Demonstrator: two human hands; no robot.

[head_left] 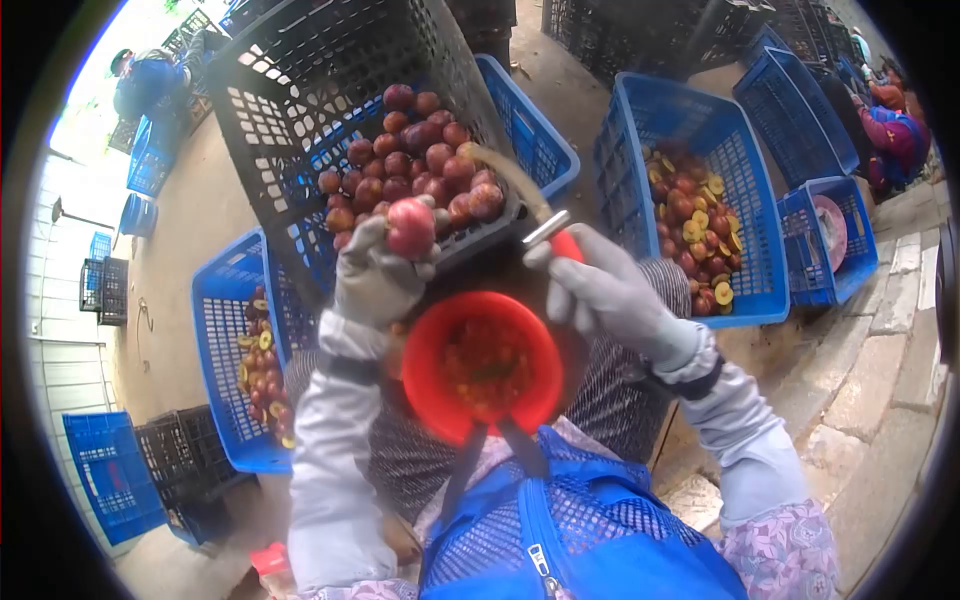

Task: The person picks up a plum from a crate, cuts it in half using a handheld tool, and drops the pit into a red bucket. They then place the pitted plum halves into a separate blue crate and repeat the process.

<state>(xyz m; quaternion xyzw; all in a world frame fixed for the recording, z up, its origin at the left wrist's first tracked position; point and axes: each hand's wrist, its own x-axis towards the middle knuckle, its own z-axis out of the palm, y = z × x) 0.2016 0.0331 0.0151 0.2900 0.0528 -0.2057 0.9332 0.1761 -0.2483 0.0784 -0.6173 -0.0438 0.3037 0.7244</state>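
Observation:
My left hand [378, 275], in a grey glove, is closed around a reddish plum [410, 228] held up in front of the black crate. A red-handled curved knife [517, 185] is gripped in my gloved right hand [612, 292]. Its blade arcs up and left, and the tip is near the plums in the crate. Below and between my hands, a red bucket [412, 372] sits at my lap, with small pieces of fruit inside. Whole plums [405, 165] are heaped in the tilted black crate [300, 75] ahead.
A blue crate [745, 140] of cut and whole plums stands at the right, another blue crate [215, 330] at the left. Beyond the right one, a small blue crate holds a pink round object [829, 232]. Other people [895, 130] are at the far right, and one [150, 85] is far left.

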